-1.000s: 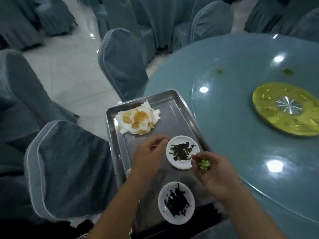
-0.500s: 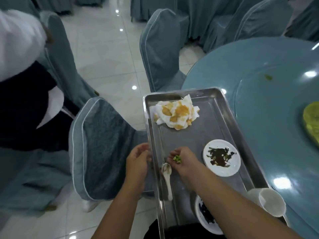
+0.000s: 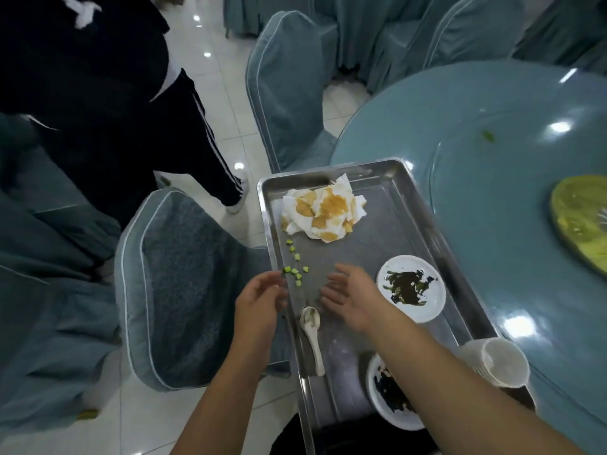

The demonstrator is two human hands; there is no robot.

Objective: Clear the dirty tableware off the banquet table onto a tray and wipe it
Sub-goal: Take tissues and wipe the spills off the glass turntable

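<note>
A steel tray [image 3: 407, 205] lies at the edge of the round blue banquet table [image 3: 492, 178]. On it are stained white napkins [image 3: 323, 215], several loose green vegetable bits [image 3: 295, 269], a white spoon [image 3: 312, 333], a small white dish smeared with dark sauce [image 3: 410, 292], a second such dish [image 3: 387, 392] partly under my right forearm, and a plastic cup [image 3: 499, 361] on its side. My right hand [image 3: 351, 295] hovers open over the tray, holding nothing. My left hand [image 3: 259, 300] is open at the tray's left rim.
Blue-covered chairs [image 3: 184, 284] stand left of the tray and behind it [image 3: 285, 87]. A person in dark striped trousers [image 3: 138, 119] stands on the tiled floor at upper left. A yellow-green turntable hub [image 3: 581, 221] sits at the table's right; a green scrap [image 3: 488, 136] lies on the glass.
My right hand has let go of the green bits, which now lie scattered on the tray's left side. Both hands have opened. The view has shifted left.
</note>
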